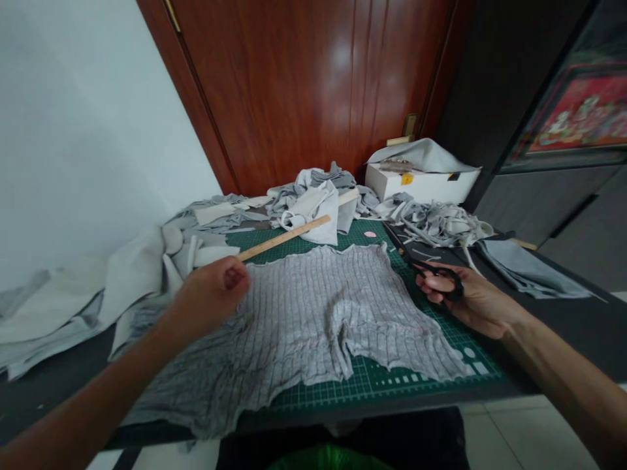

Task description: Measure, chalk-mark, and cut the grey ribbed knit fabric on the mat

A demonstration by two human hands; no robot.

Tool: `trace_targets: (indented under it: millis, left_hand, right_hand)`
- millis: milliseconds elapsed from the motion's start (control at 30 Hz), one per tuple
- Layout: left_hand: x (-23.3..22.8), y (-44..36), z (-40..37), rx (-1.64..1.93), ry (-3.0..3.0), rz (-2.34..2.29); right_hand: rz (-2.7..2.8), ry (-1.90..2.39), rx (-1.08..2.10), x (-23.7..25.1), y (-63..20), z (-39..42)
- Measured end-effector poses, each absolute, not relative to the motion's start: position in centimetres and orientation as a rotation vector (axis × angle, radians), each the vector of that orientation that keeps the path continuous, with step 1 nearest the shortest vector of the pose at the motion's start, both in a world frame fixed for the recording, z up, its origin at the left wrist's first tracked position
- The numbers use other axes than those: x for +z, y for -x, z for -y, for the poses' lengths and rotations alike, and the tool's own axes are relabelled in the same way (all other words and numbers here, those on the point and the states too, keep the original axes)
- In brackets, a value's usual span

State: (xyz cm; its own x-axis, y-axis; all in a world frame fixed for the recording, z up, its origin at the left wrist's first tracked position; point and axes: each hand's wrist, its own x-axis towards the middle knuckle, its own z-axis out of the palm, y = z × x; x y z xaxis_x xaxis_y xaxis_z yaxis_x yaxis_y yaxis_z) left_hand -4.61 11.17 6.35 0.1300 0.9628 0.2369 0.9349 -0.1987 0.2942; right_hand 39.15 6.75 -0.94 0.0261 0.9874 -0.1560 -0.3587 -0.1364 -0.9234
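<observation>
A ribbed grey knit fabric (304,307) lies spread and wrinkled over a green cutting mat (362,385), with a raised fold right of its middle. My left hand (213,294) is closed, fingers curled, above the left part of this fabric. A wooden ruler (289,238) runs from just behind its knuckles to the far cloth; whether the fingers touch it, I cannot tell. Black-handled scissors (453,284) are in my right hand (458,294) beside the fabric's right edge, with fingers in the handle loops and blades pointing away to the left.
Pale fabric pieces (132,274) are heaped along the left and more cloth (318,196) is piled at the back. A white box (421,184) stands back right, behind tangled grey strips (441,222). Folded grey cloth (533,266) lies at right. A wooden door (313,85) rises behind.
</observation>
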Motion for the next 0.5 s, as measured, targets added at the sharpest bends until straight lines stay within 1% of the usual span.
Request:
trace_targets:
  millis: [133,200,267,400,433,500]
  left_hand:
    - [6.9,9.6,-10.0,0.28,-2.164,-2.061]
    - [6.5,10.3,-9.1,0.087,-2.057,-1.998]
    - [6.1,9.9,-8.2,0.014,-2.017,-1.935]
    - [5.4,8.1,-5.2,0.264,-2.308,-1.886]
    - [5.1,7.7,-4.1,0.338,-2.363,-1.827]
    - [4.3,7.2,-1.6,0.449,-2.511,-1.546]
  right_hand:
    - [0.832,1.093,1.407,0.2,-37.4,-6.2]
    - [0.866,1.115,1.428,1.0,-35.9,-5.8]
    - [0.897,1.137,1.468,1.7,-34.1,-5.2]
    - [0.935,1.139,1.567,2.6,-30.1,-3.2]
    - [0.936,1.137,1.598,2.7,-29.0,-2.5]
    - [0.959,1.126,1.677,2.6,-27.1,-1.3]
